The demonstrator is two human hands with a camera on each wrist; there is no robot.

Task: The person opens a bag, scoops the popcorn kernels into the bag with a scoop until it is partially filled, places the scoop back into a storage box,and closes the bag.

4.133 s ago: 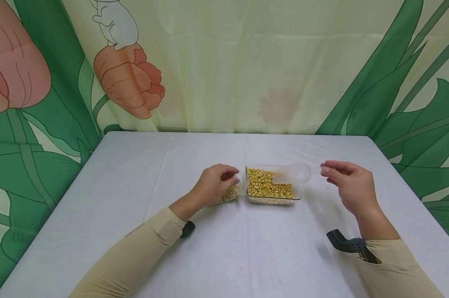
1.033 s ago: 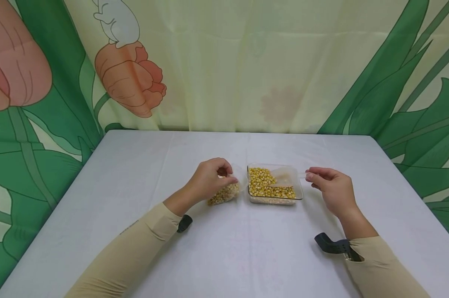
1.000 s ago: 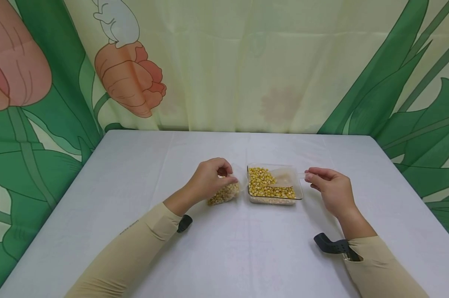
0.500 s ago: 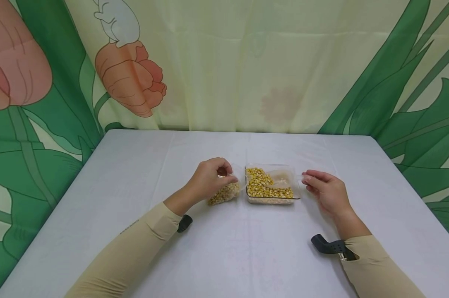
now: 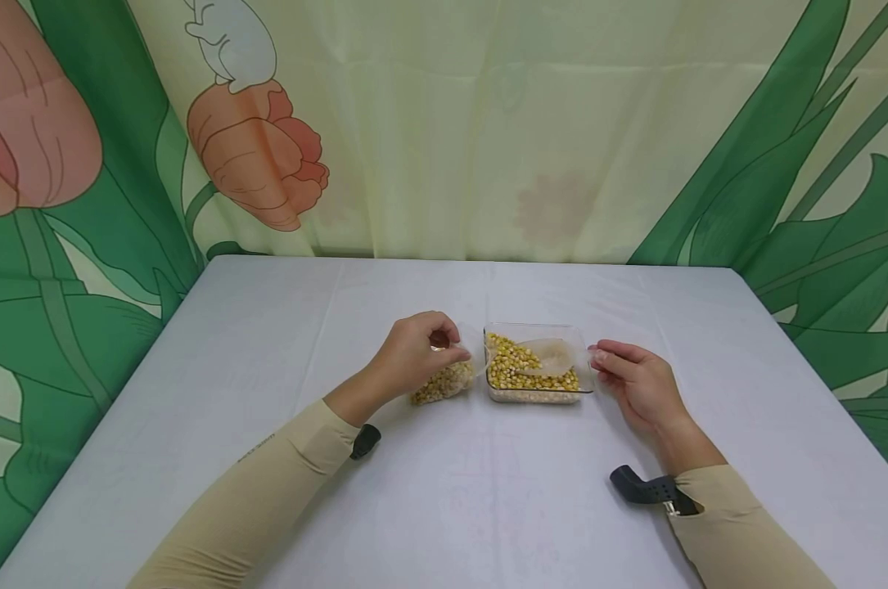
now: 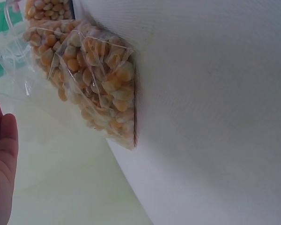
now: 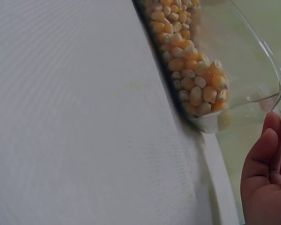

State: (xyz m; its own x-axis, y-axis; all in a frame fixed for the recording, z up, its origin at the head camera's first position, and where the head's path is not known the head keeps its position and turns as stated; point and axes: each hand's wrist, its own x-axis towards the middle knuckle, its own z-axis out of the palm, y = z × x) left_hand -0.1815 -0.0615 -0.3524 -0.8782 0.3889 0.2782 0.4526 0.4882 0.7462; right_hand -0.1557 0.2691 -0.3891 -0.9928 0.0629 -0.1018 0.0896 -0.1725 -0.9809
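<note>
A rectangular glass container [image 5: 539,396] of yellow corn kernels [image 5: 508,353] stands at the middle of the table. A translucent scoop [image 5: 552,357] lies partly sunk among the kernels, its bowl toward the left. My right hand [image 5: 638,383] pinches the scoop's handle just beyond the container's right rim. Left of the container sits a clear plastic bag [image 6: 91,77] of corn kernels, its mouth facing the container. My left hand [image 5: 421,356] pinches the bag's upper edge between thumb and fingers. In the left wrist view only some of those fingers [image 6: 8,136] show.
A white cloth covers the table [image 5: 444,499]. Behind it hangs a pale curtain [image 5: 429,147] printed with flowers, leaves and a rabbit. A black wrist strap [image 5: 642,487] sits on the right forearm.
The right hand has moved left and slightly down, and the scoop, earlier above the container, has gone down into the kernels. The container has shifted slightly left. The left hand stays nearly still lately.
</note>
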